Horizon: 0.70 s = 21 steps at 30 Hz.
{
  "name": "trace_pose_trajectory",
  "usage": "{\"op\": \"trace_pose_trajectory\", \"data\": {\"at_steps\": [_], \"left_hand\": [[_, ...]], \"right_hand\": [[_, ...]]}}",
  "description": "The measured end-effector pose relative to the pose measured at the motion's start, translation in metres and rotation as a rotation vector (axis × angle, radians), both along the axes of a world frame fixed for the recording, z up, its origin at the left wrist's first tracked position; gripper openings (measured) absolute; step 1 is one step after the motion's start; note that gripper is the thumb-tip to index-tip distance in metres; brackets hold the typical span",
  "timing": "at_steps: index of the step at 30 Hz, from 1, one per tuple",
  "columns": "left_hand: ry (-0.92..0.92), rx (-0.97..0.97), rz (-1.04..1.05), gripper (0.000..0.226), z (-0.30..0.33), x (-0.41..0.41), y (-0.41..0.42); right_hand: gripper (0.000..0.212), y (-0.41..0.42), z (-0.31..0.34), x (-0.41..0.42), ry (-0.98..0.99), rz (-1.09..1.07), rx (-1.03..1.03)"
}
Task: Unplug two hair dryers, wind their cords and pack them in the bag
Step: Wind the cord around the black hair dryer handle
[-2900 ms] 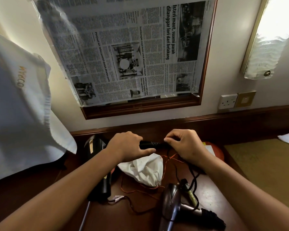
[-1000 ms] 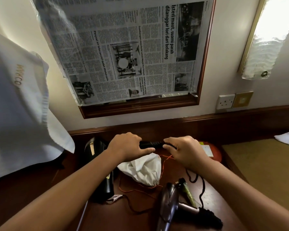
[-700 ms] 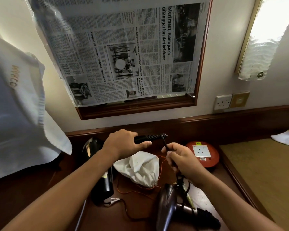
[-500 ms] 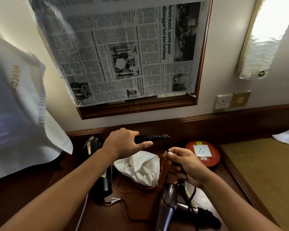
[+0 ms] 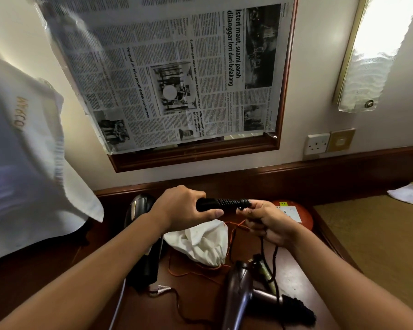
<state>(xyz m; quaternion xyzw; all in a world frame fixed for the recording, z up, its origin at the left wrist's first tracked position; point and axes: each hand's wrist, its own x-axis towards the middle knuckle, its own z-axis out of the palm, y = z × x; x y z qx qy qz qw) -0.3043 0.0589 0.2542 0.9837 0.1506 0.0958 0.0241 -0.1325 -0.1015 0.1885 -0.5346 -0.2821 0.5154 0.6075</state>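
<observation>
My left hand point(image 5: 181, 208) grips the black handle point(image 5: 221, 203) of a hair dryer, held level above the desk. The dryer's body point(image 5: 138, 210) hangs behind my left wrist. My right hand point(image 5: 268, 225) pinches the black cord point(image 5: 271, 260) at the handle's ribbed end; the cord drops down from my fist. A second, dark metallic hair dryer point(image 5: 239, 294) lies on the desk near the front edge, its cord wound on its handle. The white drawstring bag point(image 5: 200, 241) with orange strings lies crumpled under my hands.
A red round socket reel point(image 5: 296, 215) sits on the desk behind my right hand. A wall socket point(image 5: 317, 144) is at the right. A black object point(image 5: 148, 265) stands under my left forearm. White cloth point(image 5: 29, 163) hangs at the left.
My right hand dropped toward the desk with the cord, then came back up to the end of the handle. The left hand kept holding the handle, slightly raised.
</observation>
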Motion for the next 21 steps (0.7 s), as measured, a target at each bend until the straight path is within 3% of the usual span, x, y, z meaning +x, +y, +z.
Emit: {"op": "trace_pose_trajectory", "data": {"at_steps": [3,13,21], "left_hand": [[0.030,0.041,-0.006,0.050,0.000,0.001,-0.003],[0.127,0.216,-0.006,0.066,-0.004,0.014,-0.007],[0.220,0.159,0.089,0.073,-0.015,0.034,-0.010]], "right_hand": [[0.013,0.005,0.014,0.013,-0.162,-0.030,-0.071],[0.005,0.007,0.062,0.026,-1.047,-0.189,-0.130],[0.008,-0.013,0.063,0.009,-1.271,-0.264,-0.039]]}}
